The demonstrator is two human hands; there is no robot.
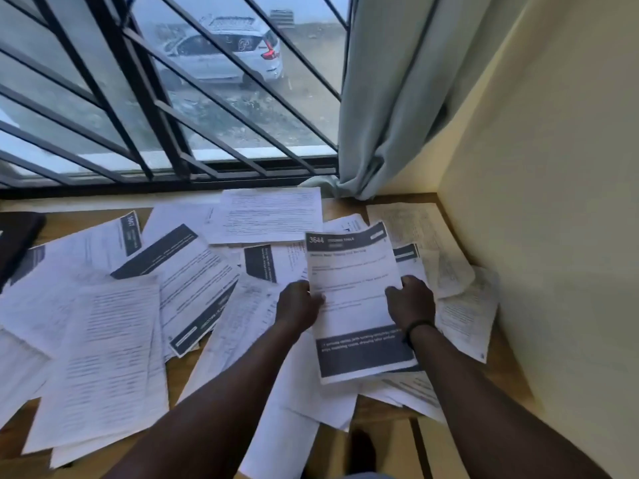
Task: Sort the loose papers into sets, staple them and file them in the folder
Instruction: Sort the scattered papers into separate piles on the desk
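Loose papers point(114, 340) cover most of a wooden table point(380, 413) set against a barred window point(138, 98). Sheets overlap at all angles; several carry dark header bands, others are plain text pages. A yellowed, creased sheet point(422, 236) lies at the far right by the wall.

One sheet point(356, 288) is held up above the pile, right of centre. Dark band across its top with the number 3644, a second dark block near its bottom edge. More pages show behind its right and lower edges, so it may be the top of a small stack; cannot tell how many.

Left hand point(297, 305) grips the sheet's left edge, fingers curled, thumb on the front of the page. Right hand point(411, 302) grips the right edge the same way, thumb on the front. A dark band point(418, 326) circles the right wrist. Both forearms reach in from the bottom of the view.

A dark flat object point(17, 240) sits at the table's far left edge, partly under papers; too cut off to say what it is.

Pale curtain point(390, 98) hangs at the window's right side, its hem touching the table's back edge. Cream wall point(553, 202) closes the right side. Outside, a white car point(224, 57) is parked on bare ground.
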